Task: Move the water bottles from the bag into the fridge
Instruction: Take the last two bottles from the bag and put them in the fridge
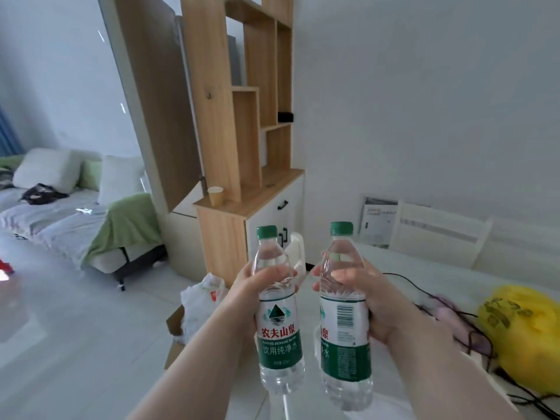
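Green caps top both clear water bottles, each held upright in front of the person. Left hand (pixel 257 286) wraps around the left bottle (pixel 278 310) just above its label, fingers closed across the front. Right hand (pixel 360 295) grips the right bottle (pixel 344 313) the same way, thumb on the near face, barcode turned to the camera. Both bottles stand side by side, near each other but apart. Right of the right hand a yellow plastic bag (pixel 524 331) lies on the white table (pixel 430 277), beside dark cables (pixel 448 310). Below and left of the left hand sits a white bag (pixel 200 301) in a cardboard box (pixel 175 322); beyond both hands stands a wooden shelf unit (pixel 242 116), with a paper cup (pixel 215 196) on its counter
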